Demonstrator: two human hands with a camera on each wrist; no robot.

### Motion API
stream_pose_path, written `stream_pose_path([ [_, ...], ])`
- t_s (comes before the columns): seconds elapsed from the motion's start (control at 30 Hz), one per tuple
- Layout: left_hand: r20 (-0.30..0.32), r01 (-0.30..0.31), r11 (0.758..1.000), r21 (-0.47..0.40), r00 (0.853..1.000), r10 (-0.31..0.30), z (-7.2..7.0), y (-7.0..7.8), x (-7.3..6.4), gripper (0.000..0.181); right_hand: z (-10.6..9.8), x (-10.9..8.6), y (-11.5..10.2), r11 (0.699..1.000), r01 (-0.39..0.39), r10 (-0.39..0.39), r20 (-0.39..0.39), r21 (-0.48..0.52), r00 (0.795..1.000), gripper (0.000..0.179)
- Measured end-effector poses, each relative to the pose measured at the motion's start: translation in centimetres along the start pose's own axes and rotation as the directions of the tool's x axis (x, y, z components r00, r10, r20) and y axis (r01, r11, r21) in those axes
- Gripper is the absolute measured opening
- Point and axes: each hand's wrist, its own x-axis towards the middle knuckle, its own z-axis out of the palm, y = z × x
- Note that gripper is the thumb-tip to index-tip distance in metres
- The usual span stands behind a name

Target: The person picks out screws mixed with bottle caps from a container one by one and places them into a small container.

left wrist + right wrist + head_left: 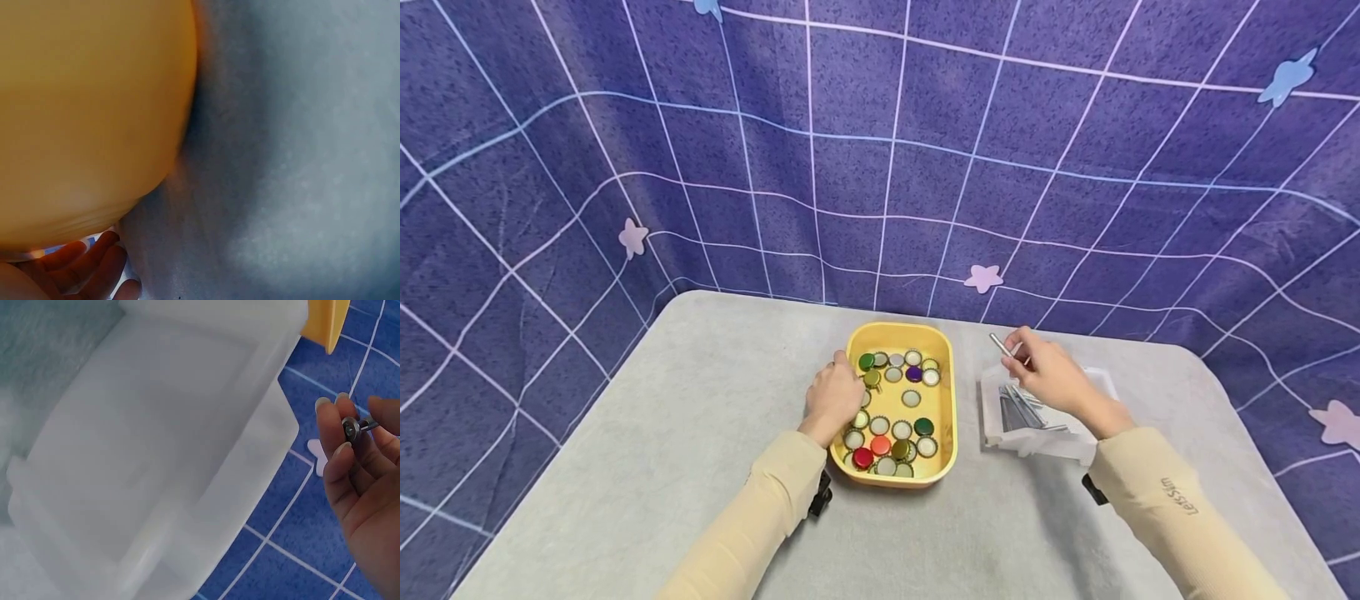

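Observation:
My left hand (835, 393) grips the left rim of a yellow tub (953, 408) that holds many loose bottle caps. In the left wrist view, fingers (103, 269) lie along the outside of the tub's wall (94, 125). A small silver metal bolt (1000, 344) is pinched between the thumb and fingertips of my right hand (1048, 371), raised over the white bin. The bolt's round, recessed head (351, 429) faces the right wrist camera. Under that hand, the translucent white bin (992, 408) contains several long silver metal pieces (1021, 408), partly hidden by the hand and wrist.
Both containers stand on a grey table (700, 417), the tub left of the bin with a gap between them. Caps in the tub include a red one (862, 457), a purple one (913, 374) and several silver-sided ones. A purple-blue gridded cloth (850, 167) hangs behind the table.

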Motion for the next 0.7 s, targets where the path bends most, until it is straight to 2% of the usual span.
stream_pose_path([
  [0.27, 0.002, -0.001, 1.0, -0.003, 1.0, 0.001, 0.0, 0.0, 0.0, 0.033, -1.1, -0.7, 0.9, 1.0, -0.023, 0.024, 0.039, -0.019, 0.999, 0.016],
  [0.5, 0.002, 0.001, 1.0, -0.006, 1.0, -0.001, 0.0, 0.0, 0.0, 0.029, -1.3, -1.7, 2.2, 1.0, -0.025, 0.024, 0.07, 0.014, 0.997, 0.015],
  [0.7, 0.003, 0.016, 1.0, -0.008, 1.0, -0.016, 0.1, 0.0, 0.0, 0.03, -1.4, -2.6, 3.3, 0.999, 0.037, -0.038, 0.137, 0.007, 0.99, 0.013],
])
